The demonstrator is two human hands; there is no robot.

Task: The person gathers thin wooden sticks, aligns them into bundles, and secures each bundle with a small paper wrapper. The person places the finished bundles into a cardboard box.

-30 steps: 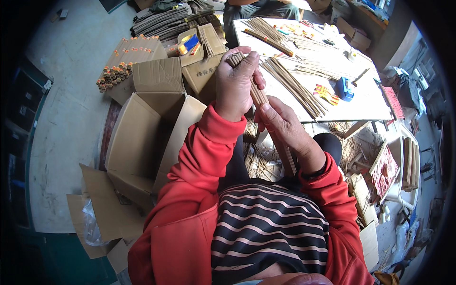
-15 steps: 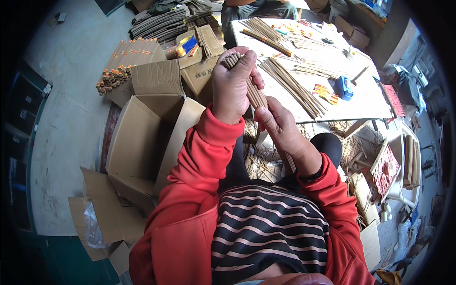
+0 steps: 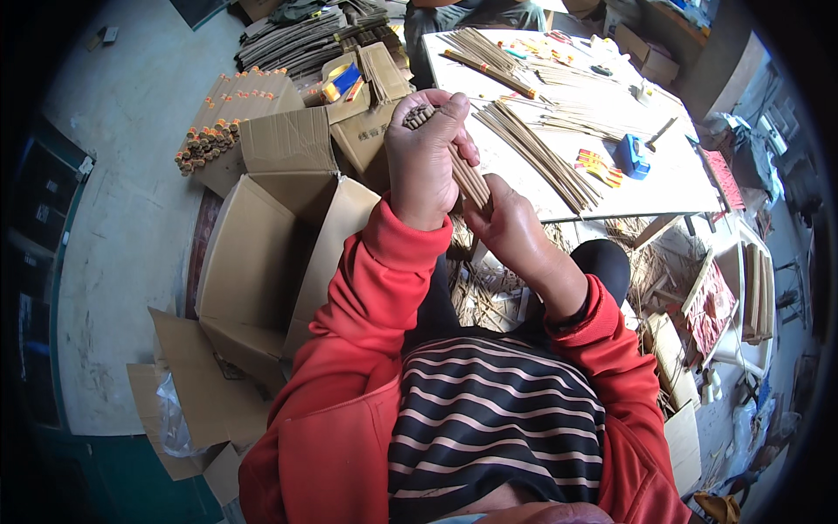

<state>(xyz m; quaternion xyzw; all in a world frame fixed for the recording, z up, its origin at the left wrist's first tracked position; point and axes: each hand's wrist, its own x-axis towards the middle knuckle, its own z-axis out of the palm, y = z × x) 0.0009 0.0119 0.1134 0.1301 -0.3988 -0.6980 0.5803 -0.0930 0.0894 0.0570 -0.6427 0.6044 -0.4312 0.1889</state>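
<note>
A bundle of thin brown incense sticks slants in front of me, its upper end showing many round tips. My left hand wraps round the upper part, thumb across the top beside the tips. Lower down, my right hand is closed on the same bundle, thumb and fingers round it. Most of the sticks' lower length is hidden behind the right hand and wrist. Beyond the hands, a loose row of similar sticks lies on the white table.
An open cardboard box stands at my left. Behind it are stacked wrapped rolls. On the table lie a blue tape dispenser, red-yellow labels and a wrapped roll. Another person's legs show at the far side.
My right hand has shifted a little and its thumb has moved round the bundle. The stick tips in my left hand now sit slightly further left and lower.
</note>
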